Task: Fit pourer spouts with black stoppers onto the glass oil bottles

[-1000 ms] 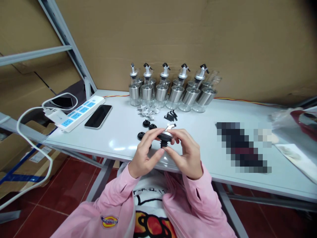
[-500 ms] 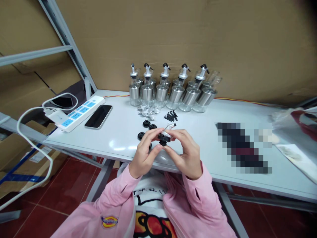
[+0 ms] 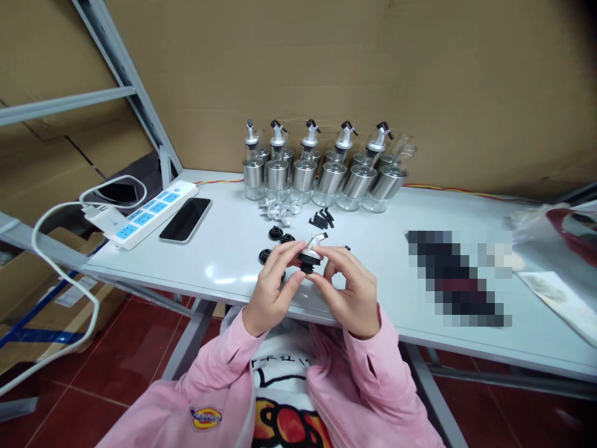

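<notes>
Above the table's front edge, both hands hold one pourer spout (image 3: 308,256), with a silver cap and nozzle on a black ribbed stopper. My left hand (image 3: 275,283) is closed on its left side, thumb low by the ribs and fingertips at the cap. My right hand (image 3: 347,286) pinches it from the right. A small dark tip (image 3: 347,248) shows by the right fingers; whether it is held cannot be made out. Past the hands lie black stoppers (image 3: 275,233), partly hidden by my left hand, silver spout parts (image 3: 281,211) and small black levers (image 3: 321,218).
Glass bottles with steel sleeves (image 3: 305,176) stand in rows at the back, several topped with spouts. On the left lie a phone (image 3: 185,219) and a power strip (image 3: 156,211) with a white cable. A pixelated dark item (image 3: 454,280) and a clear plastic bag (image 3: 559,242) are on the right.
The silver nozzle has swung slightly to the left and stands more upright on the stopper. My right fingers have shifted a little, and the small dark tip now shows beside them.
</notes>
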`<state>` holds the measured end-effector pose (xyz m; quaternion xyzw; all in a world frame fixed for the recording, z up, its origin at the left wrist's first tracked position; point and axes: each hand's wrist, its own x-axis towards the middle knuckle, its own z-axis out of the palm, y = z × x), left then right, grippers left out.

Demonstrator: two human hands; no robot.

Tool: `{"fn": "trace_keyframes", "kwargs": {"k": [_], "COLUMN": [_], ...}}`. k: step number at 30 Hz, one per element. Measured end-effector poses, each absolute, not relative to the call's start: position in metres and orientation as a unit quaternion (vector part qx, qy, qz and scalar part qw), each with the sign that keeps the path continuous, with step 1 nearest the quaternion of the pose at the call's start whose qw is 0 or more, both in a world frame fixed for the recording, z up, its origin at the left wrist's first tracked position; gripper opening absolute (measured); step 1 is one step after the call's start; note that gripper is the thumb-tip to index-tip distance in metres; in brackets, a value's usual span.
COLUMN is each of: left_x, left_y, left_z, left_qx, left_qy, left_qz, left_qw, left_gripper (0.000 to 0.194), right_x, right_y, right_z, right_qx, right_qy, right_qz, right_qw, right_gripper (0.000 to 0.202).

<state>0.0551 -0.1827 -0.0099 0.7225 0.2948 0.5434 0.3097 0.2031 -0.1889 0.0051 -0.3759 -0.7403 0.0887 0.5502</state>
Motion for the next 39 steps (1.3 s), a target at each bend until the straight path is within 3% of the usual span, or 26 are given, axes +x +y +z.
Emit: {"fn": "trace_keyframes", "kwargs": {"k": [13, 27, 39], "left_x": [0.0557, 0.0556, 0.0552], "left_y": [-0.1805, -0.1836, -0.1838], "left_z": [-0.0149, -0.0105, -0.0083], "left_qx": [0.743, 0.745, 0.729], "left_qy": [0.305, 0.337, 0.339], "left_qz": [0.534, 0.539, 0.548], "left_qw": [0.265, 0.201, 0.230], "left_gripper": [0.041, 0.026, 0.032], "right_x": [0.2046, 0.2066, 0.2009], "right_y": [-0.1877, -0.1879, -0.1902], "right_z": [0.0049, 0.0065, 0.0111], "right_qx": [-0.388, -0.389, -0.375], "right_qy": [-0.747, -0.763, -0.744], "right_qz": [0.081, 0.078, 0.109], "right_qw": [0.534, 0.511, 0.543], "right_gripper": [0.030, 0.028, 0.025]}}
